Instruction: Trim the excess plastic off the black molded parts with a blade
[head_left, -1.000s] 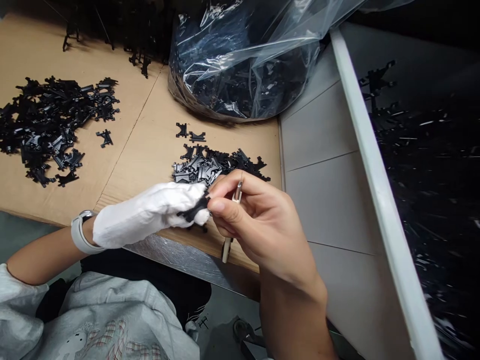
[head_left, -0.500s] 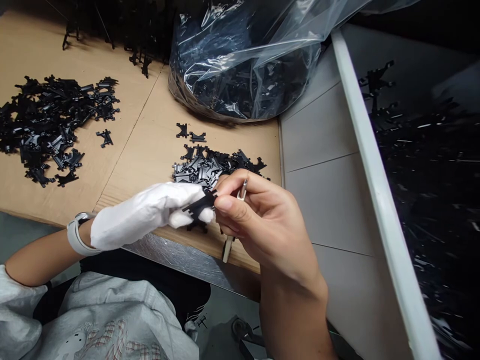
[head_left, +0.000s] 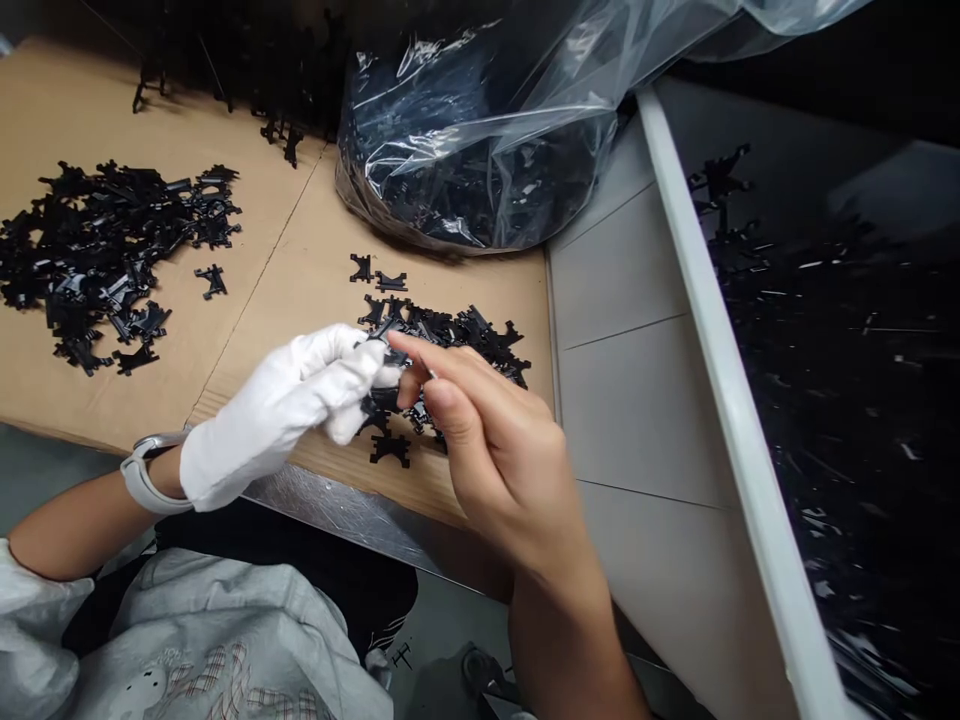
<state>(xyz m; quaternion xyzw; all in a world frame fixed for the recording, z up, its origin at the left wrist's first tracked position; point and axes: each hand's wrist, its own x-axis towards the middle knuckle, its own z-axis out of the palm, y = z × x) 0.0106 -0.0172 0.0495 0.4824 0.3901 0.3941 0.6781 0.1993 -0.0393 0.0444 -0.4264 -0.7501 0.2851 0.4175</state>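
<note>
My left hand wears a white glove and pinches a small black plastic part between its fingertips. My bare right hand meets it from the right, its fingers closed on the same part; the metal tool seen earlier is hidden now. Both hands hover over the near edge of a pile of black plastic parts on the cardboard. One loose part lies just below the hands.
A bigger heap of black parts lies at left on the cardboard sheet. A clear plastic bag of parts stands behind. A white-rimmed bin full of black parts is at right.
Both hands moved up and away over the pile. My right hand rolled palm-down, hiding the metal tool that showed between its fingers. The part stays pinched in the gloved fingers.
</note>
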